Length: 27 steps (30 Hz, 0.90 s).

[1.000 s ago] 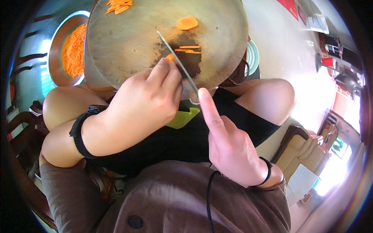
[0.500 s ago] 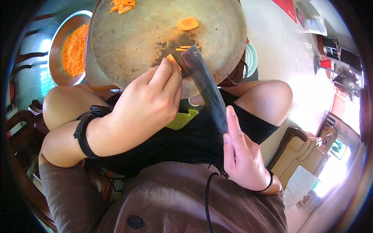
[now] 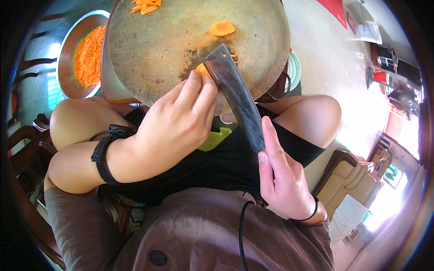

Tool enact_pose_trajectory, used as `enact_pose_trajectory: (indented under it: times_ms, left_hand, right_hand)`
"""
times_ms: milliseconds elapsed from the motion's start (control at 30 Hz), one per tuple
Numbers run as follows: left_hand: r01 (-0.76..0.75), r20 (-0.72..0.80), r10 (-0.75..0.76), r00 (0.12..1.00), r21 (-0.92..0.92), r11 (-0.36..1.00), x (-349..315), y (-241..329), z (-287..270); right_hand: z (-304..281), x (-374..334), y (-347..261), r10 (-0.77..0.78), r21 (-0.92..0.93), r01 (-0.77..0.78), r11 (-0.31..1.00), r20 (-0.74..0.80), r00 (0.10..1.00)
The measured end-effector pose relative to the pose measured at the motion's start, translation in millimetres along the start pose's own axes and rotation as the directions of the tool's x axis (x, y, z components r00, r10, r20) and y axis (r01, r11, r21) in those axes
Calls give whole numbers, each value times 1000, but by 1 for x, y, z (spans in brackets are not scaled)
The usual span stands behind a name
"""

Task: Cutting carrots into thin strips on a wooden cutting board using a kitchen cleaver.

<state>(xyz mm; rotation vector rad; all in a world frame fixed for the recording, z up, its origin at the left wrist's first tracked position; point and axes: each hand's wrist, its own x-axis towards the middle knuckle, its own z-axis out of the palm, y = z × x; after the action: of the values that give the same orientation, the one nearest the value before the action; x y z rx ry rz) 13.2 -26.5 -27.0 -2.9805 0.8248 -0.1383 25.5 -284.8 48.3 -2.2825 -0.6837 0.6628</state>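
A round wooden chopping board (image 3: 149, 54) stands in front of my knees. My left hand (image 3: 181, 113) is closed at its near edge, fingertips pressing a piece of carrot (image 3: 202, 69) onto the wood. In my right hand (image 3: 285, 180) is a dark cleaver (image 3: 237, 97), its handle hidden by the fingers. The blade lies against the carrot, right beside my left fingertips. Thin carrot strips (image 3: 233, 56) show just past the blade, partly covered by it. Farther back sits a thick carrot slice (image 3: 222, 28), and a small pile of carrot sticks (image 3: 145, 6) lies at the far left.
A metal bowl (image 3: 64, 77) full of shredded carrot (image 3: 89, 58) stands left of the board. To the right, partly behind the board, is a pale green basket (image 3: 294, 70). Wooden chair parts are at the left, and a beige sofa (image 3: 346, 176) at the right.
The cleaver's blade has shifted left, up against the carrot piece, and now covers part of the strips. My left hand has moved slightly right. The board appears slightly shifted right in view.
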Motion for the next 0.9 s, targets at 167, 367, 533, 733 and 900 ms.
enact_pose_trajectory:
  times_ms: [167, 367, 533, 733, 900]
  left_hand:
    - [49, -51, -60, 997, -194, 980, 2, -5, -12]
    - [332, 277, -185, 943, -723, 606, 19, -57, -33]
    - [312, 330, -303, 894, -944, -108, 30, -76, -5]
    - [237, 315, -297, 901, -933, -272, 42, -79, -6]
    - [313, 153, -292, 944, -693, 650, 42, -85, -9]
  right_hand:
    - [-5, 0, 2, 19, -1, -19, 1000, -48, 999]
    - [-18, 3, 4, 309, 407, -292, 865, 25, 951]
    - [-28, 16, -15, 444, 789, -380, 482, 154, 883]
    - [-26, 17, -14, 404, 842, -351, 409, 178, 897]
    - [-17, 4, 1, 438, 843, -311, 439, 101, 893]
